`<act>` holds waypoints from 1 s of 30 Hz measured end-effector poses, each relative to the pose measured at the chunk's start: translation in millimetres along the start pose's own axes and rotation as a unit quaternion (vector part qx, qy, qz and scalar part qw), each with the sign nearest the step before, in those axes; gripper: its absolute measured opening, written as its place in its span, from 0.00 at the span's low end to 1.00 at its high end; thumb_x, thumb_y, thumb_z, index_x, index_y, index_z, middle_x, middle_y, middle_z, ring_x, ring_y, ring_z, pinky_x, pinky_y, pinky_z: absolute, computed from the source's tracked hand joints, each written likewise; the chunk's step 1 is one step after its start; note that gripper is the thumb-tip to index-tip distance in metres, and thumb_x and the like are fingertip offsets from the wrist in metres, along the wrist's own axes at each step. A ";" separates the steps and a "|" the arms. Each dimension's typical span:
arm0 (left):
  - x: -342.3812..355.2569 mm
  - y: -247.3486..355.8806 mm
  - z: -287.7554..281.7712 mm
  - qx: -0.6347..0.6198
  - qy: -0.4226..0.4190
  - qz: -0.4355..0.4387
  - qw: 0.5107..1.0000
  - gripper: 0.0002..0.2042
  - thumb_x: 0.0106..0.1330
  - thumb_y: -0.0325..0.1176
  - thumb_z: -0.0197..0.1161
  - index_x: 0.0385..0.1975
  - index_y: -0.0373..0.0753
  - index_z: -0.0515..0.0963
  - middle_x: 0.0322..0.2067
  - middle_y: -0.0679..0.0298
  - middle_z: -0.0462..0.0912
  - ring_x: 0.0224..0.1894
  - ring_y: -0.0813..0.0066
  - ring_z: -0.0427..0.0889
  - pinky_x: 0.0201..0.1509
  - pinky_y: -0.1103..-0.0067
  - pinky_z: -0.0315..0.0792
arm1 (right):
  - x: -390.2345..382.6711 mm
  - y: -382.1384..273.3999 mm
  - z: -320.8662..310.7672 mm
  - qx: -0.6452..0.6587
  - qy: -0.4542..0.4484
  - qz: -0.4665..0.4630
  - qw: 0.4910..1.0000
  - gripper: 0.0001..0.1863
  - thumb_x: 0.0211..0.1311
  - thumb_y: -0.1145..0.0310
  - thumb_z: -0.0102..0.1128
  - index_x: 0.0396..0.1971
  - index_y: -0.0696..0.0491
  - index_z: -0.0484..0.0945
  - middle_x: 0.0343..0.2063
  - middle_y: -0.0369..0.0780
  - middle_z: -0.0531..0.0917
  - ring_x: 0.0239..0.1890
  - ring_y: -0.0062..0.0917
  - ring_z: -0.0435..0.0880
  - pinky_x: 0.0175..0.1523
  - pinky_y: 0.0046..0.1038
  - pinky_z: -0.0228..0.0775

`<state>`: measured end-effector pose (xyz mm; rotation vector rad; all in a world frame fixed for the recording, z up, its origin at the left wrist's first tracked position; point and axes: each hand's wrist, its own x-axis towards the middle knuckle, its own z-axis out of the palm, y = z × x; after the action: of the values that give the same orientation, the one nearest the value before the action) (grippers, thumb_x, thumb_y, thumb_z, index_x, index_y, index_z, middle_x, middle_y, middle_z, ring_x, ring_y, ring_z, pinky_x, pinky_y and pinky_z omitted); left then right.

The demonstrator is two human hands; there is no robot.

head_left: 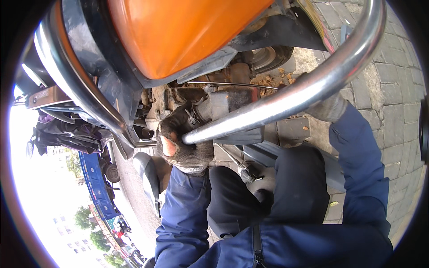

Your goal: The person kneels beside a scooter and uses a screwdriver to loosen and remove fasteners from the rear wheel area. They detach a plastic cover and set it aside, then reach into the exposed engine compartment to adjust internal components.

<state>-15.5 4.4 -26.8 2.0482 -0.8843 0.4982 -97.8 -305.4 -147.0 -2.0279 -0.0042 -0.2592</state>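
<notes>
My left hand (190,154), in a dark, worn glove with a hole, closes over the chrome bar (268,105) where it runs low across the vehicle. Its fingertips reach the clamped hose joint (193,117) beside a dusty grey box (234,102). My right hand (328,108), in a grey glove, is behind the same bar on the right; the bar hides its fingers. A thin metal rod (223,83) runs along the machinery toward that side. Whether my right hand holds it cannot be seen.
An orange body panel (178,33) overhangs the machinery, with a wheel (266,58) beyond. Another chrome bar (76,76) curves down at left. Below are a grey metal beam (333,169) and grey paving bricks (393,111). A blue truck (96,183) stands on the road at left.
</notes>
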 end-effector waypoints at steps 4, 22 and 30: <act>-0.1 3.2 0.6 0.031 0.001 -0.016 0.999 0.22 0.62 0.36 0.69 0.44 0.26 0.68 0.44 0.47 0.79 0.43 0.66 0.83 0.50 0.75 0.76 | 38.8 -15.1 23.2 0.003 -0.052 -0.020 0.998 0.12 0.52 0.71 0.63 0.39 0.53 0.84 0.30 0.48 0.85 0.34 0.45 0.85 0.43 0.40 0.80; -7.8 3.7 3.5 -0.277 0.078 -0.228 0.930 0.29 0.63 0.40 0.68 0.54 0.23 0.67 0.45 0.49 0.78 0.43 0.65 0.83 0.45 0.76 0.79 | 35.9 -4.9 53.6 -0.085 -0.023 -0.016 0.996 0.11 0.56 0.67 0.64 0.40 0.49 0.83 0.32 0.44 0.85 0.38 0.43 0.85 0.44 0.42 0.79; -9.5 -13.3 -12.7 -0.030 -0.071 -0.244 0.967 0.38 0.69 0.53 0.49 0.64 0.19 0.61 0.59 0.40 0.73 0.58 0.51 0.78 0.67 0.61 0.70 | 44.9 9.5 64.9 0.206 -0.014 -0.069 0.976 0.14 0.55 0.69 0.65 0.43 0.46 0.84 0.31 0.45 0.84 0.36 0.44 0.85 0.43 0.43 0.78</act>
<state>-12.5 24.1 -32.5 2.1667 -0.4371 0.0552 -41.1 -257.4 -175.2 -1.6197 -0.2018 -0.2921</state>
